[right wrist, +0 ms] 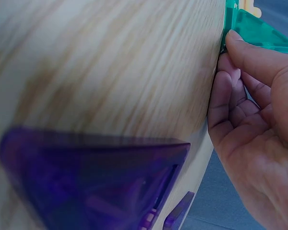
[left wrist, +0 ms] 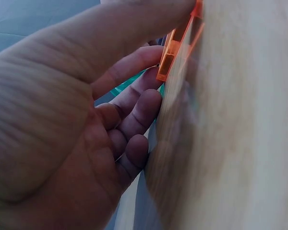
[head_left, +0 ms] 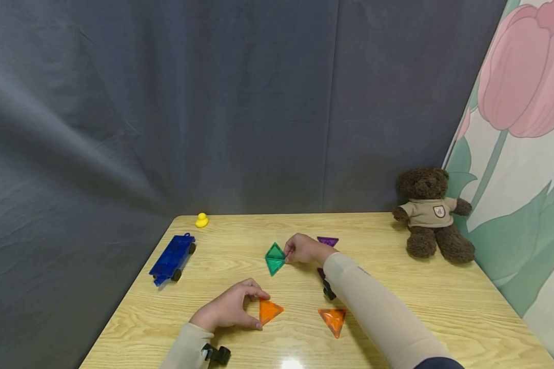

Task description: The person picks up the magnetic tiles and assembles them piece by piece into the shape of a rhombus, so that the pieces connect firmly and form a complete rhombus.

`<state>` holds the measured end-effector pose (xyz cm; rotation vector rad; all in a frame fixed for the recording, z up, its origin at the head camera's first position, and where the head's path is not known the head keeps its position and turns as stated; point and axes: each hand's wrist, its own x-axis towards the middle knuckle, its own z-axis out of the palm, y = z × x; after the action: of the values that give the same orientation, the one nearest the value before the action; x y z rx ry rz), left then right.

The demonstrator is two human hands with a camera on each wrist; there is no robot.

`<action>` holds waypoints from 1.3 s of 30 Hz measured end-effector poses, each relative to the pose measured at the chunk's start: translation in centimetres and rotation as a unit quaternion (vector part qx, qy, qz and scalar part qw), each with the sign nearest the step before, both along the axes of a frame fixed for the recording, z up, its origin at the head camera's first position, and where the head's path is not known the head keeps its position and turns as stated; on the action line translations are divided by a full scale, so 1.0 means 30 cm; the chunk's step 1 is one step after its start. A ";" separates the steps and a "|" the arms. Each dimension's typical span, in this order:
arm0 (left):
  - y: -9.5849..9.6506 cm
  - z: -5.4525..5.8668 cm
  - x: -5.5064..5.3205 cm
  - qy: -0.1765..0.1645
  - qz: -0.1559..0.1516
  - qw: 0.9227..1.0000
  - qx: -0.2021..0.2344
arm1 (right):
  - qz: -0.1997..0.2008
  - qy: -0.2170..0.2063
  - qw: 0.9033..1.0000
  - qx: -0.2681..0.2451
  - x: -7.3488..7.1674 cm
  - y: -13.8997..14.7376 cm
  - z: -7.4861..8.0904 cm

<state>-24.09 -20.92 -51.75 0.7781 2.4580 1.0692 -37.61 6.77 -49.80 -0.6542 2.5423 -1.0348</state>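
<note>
My left hand [head_left: 231,307] pinches an orange translucent triangle tile [head_left: 270,310] at the table's front, thumb and a finger on two of its corners. In the left wrist view that orange tile [left wrist: 172,55] tilts slightly off the wood. Farther back, my right hand [head_left: 306,249] grips two green triangle tiles [head_left: 275,264] at their right corner, where they meet edge to edge. One green tile [right wrist: 261,33] stands up from the table in the right wrist view. A second orange triangle tile [head_left: 334,321] lies below the right forearm, touched by neither hand.
A purple triangle tile [head_left: 328,240] lies behind the right wrist; another purple tile [head_left: 321,273] is partly hidden by that arm. A blue wheeled toy cart [head_left: 173,257] stands at left, with a yellow duck [head_left: 202,221] behind it. A brown teddy bear [head_left: 428,215] sits at back right.
</note>
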 end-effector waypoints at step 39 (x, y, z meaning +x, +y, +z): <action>-0.006 -0.006 -0.001 0.007 0.039 0.995 0.091 | 0.005 -0.032 0.999 -0.029 -0.014 0.009 -0.013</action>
<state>-24.13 -21.12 -51.94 0.7512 2.4456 1.3369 -38.03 7.05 -50.19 -0.6381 2.4597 -1.1130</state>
